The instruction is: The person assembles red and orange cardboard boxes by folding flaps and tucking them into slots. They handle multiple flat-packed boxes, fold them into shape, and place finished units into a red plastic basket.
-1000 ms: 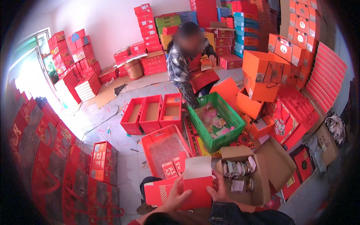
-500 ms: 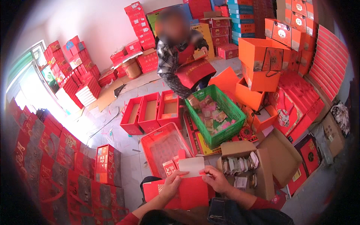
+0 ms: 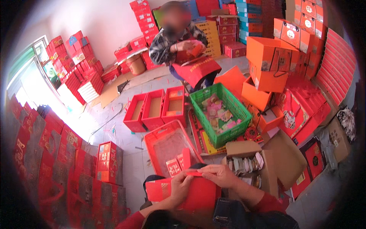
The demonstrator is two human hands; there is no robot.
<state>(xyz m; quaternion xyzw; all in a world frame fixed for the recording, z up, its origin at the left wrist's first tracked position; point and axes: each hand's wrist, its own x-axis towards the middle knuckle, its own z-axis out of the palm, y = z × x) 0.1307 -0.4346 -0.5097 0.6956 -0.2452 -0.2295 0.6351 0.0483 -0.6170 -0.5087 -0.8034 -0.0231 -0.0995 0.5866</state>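
Note:
My left hand [image 3: 180, 187] and my right hand [image 3: 218, 175] are close together above my lap. Both are closed, their fingertips pinching the upper edge of a folded red carton piece [image 3: 195, 173]. Beneath them, more red cardboard [image 3: 202, 195] lies across my lap; how the pieces join is hidden by my hands. Just beyond my fingers, small red boxes [image 3: 174, 166] with pale print rest in a red plastic crate [image 3: 153, 142]. By my right wrist stands an open brown carton [image 3: 270, 177] holding several wrapped packets [image 3: 247, 165].
A green basket [image 3: 219, 140] holds pink and pale packets. Across from me, a co-worker [image 3: 179, 42] handles a pink-red item above a red box. Three open red boxes [image 3: 153, 111] stand left of the basket. Red gift bags [image 3: 53, 179] crowd the left; orange boxes [image 3: 268, 57] are stacked right.
The pale flap between my hands has gone from sight, and my fingers have come together on a red edge. The co-worker's hand has left the green basket and risen to the chest.

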